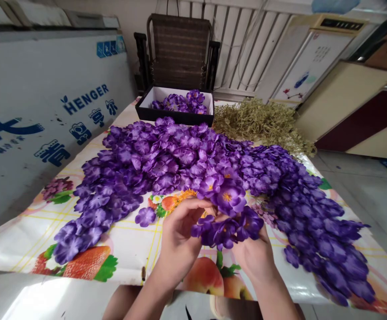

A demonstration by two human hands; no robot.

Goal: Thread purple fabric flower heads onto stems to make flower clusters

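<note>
My left hand (183,235) is closed around the lower part of a bunch of purple flowers (228,198) with orange centres. Beside it, my right hand (253,253) lies behind and below the same bunch, its fingers mostly hidden by the blooms. Orange stamens (183,196) lie on the tablecloth just beyond my left hand. A large heap of loose purple petals (173,155) curves around both hands. One single petal piece (145,217) sits apart, left of my left hand.
A black box (175,116) with finished-looking purple flowers stands at the table's far edge. Greenish dry stems (263,122) are piled at the back right. Beyond are a chair (180,51), a white freezer (46,111) on the left and a cabinet (356,106) on the right.
</note>
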